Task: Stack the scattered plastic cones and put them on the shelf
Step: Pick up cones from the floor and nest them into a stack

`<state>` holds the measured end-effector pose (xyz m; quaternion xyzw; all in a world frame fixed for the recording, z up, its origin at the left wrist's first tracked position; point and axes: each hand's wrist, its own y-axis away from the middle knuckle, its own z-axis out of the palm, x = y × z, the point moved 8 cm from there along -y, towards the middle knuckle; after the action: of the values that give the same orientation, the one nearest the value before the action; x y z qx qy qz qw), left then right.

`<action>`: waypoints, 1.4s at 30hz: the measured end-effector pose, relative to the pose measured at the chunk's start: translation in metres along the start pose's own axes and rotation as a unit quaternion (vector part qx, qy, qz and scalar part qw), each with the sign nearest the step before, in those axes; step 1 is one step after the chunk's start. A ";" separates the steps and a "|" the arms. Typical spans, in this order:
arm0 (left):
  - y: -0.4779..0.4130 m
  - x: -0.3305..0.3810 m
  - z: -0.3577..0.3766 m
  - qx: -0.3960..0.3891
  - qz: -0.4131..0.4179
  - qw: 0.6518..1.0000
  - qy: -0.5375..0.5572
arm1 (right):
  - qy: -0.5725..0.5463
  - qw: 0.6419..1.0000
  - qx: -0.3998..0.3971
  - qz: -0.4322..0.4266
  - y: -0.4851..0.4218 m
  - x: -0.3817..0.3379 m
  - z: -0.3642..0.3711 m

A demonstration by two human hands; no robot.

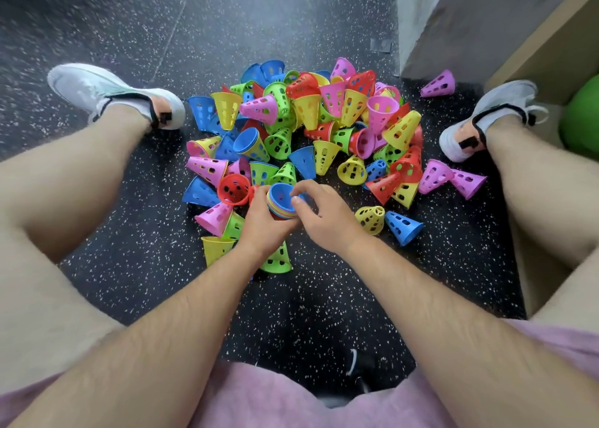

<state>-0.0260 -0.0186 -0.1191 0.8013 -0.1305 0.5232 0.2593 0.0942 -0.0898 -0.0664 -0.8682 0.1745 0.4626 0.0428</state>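
Perforated plastic cones [304, 126] in blue, yellow, green, pink and red lay heaped on the dark speckled floor [129, 265] in front of the seated person, dozens of them, too tangled to count. One nested stack [280, 204], blue on top, was gripped mouth-up in the left hand [262, 225], seemingly to take the next cone, while the right hand [325, 215] pinched its rim.

Head-worn, steeply downward, near hands [324, 216]

Crowded cone pile [308, 113] ahead; open speckled floor [308, 298] on its near side.
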 end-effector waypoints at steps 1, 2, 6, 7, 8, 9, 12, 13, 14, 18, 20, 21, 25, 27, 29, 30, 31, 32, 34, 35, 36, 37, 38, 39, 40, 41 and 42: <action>0.000 0.000 -0.004 0.001 0.001 1.000 0.001 | -0.009 1.000 -0.018 0.016 0.000 -0.001 0.006; 0.000 -0.001 -0.008 0.001 -0.001 1.000 0.001 | -0.023 0.999 -0.028 0.033 -0.001 -0.001 0.012; -0.001 -0.013 -0.023 0.008 -0.008 1.000 0.003 | -0.045 0.995 0.028 0.090 0.000 0.009 0.020; -0.001 -0.016 -0.027 0.010 -0.009 1.000 -0.005 | -0.024 0.994 0.042 0.097 0.004 0.014 0.021; -0.001 -0.019 -0.031 0.013 -0.010 1.000 -0.016 | -0.002 0.994 0.040 0.097 0.009 0.018 0.024; -0.001 -0.022 -0.035 0.017 -0.013 1.000 -0.021 | 0.022 0.996 0.021 0.088 0.014 0.022 0.031; -0.001 -0.031 -0.043 0.021 -0.021 0.999 -0.024 | 0.095 0.990 -0.090 0.049 0.035 0.031 0.062; 0.000 -0.034 -0.044 0.021 -0.024 0.999 -0.021 | 0.123 0.984 -0.128 0.031 0.041 0.032 0.072; 0.000 -0.034 -0.045 0.021 -0.025 0.999 -0.018 | 0.149 0.976 -0.161 0.010 0.047 0.033 0.082; 0.000 -0.039 -0.046 0.018 -0.030 0.999 -0.003 | 0.222 0.948 -0.226 -0.040 0.058 0.031 0.103; 0.000 -0.042 -0.047 0.021 -0.030 0.999 0.001 | 0.229 0.947 -0.223 -0.038 0.057 0.030 0.103; 0.000 -0.042 -0.047 0.023 -0.030 0.999 0.004 | 0.223 0.951 -0.214 -0.031 0.055 0.031 0.100; 0.003 -0.039 -0.047 0.028 -0.026 0.999 0.007 | 0.166 0.978 -0.124 0.034 0.048 0.036 0.073; 0.005 -0.037 -0.046 0.033 -0.024 0.999 0.006 | 0.149 0.982 -0.063 0.094 0.042 0.047 0.053; 0.006 -0.036 -0.045 0.038 -0.021 0.999 -0.005 | 0.140 0.979 0.011 0.150 0.037 0.056 0.029; 0.007 -0.035 -0.045 0.039 -0.020 0.999 -0.013 | 0.130 0.976 0.051 0.167 0.034 0.058 0.016; 0.008 -0.036 -0.044 0.038 -0.019 0.999 -0.019 | 0.112 0.973 0.087 0.180 0.033 0.058 0.005; 0.008 -0.037 -0.043 0.035 -0.019 0.999 -0.029 | 0.089 0.971 0.121 0.188 0.031 0.056 -0.005; 0.009 -0.039 -0.042 0.026 -0.017 0.998 -0.050 | 0.030 0.966 0.170 0.193 0.027 0.050 -0.019; 0.009 -0.041 -0.041 0.022 -0.015 0.998 -0.061 | 0.001 0.965 0.182 0.188 0.025 0.044 -0.022; 0.009 -0.041 -0.041 0.019 -0.013 0.997 -0.069 | -0.022 0.967 0.181 0.177 0.021 0.037 -0.022; 0.010 -0.042 -0.041 0.018 -0.013 0.997 -0.074 | -0.039 0.971 0.172 0.162 0.018 0.029 -0.021; 0.011 -0.040 -0.041 0.018 -0.012 0.997 -0.076 | -0.044 0.976 0.156 0.146 0.014 0.021 -0.017; 0.012 -0.039 -0.041 0.018 -0.011 0.997 -0.075 | -0.042 0.981 0.137 0.128 0.011 0.013 -0.013; 0.013 -0.038 -0.041 0.018 -0.011 0.997 -0.073 | -0.036 0.986 0.119 0.111 0.009 0.005 -0.008; 0.014 -0.037 -0.041 0.017 -0.011 0.997 -0.068 | -0.029 0.989 0.105 0.098 0.008 -0.002 -0.002; 0.014 -0.036 -0.042 0.015 -0.010 0.998 -0.064 | -0.021 0.991 0.091 0.092 0.007 -0.005 0.004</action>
<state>-0.0801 -0.0098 -0.1342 0.8383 -0.1309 0.4699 0.2436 0.0855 -0.0940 -0.0637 -0.8308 0.2941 0.4652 0.0829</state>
